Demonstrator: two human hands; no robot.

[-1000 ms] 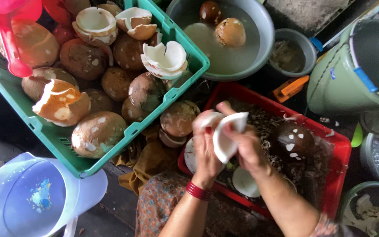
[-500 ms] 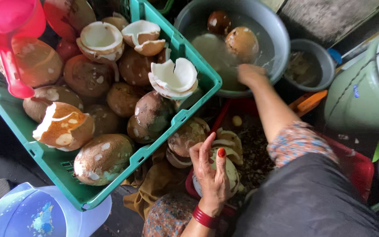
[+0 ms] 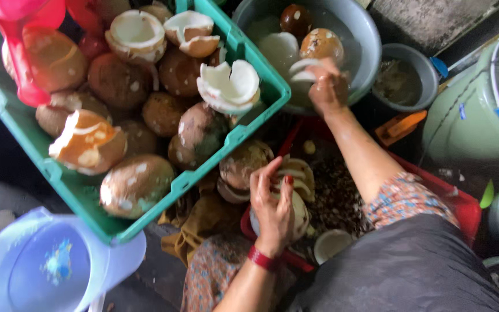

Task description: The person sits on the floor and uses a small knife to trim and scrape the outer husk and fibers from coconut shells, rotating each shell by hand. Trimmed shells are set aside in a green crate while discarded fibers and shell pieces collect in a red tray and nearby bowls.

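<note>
Right hand (image 3: 329, 86) now stretched over grey round water basin (image 3: 360, 34), holding white coconut pieces (image 3: 303, 69); left hand (image 3: 272, 205) resting half-open on pale coconut shells (image 3: 298, 179).

— What lies underfoot? 
— A dark, wet-looking floor (image 3: 480, 173), mostly crowded over. 
— And at the edges? 
— A rough grey concrete slab (image 3: 428, 23) at the top, a green plastic barrel (image 3: 475, 115) on the right. 
— The light? 
— Soft, even daylight, with no hard shadows.
</note>
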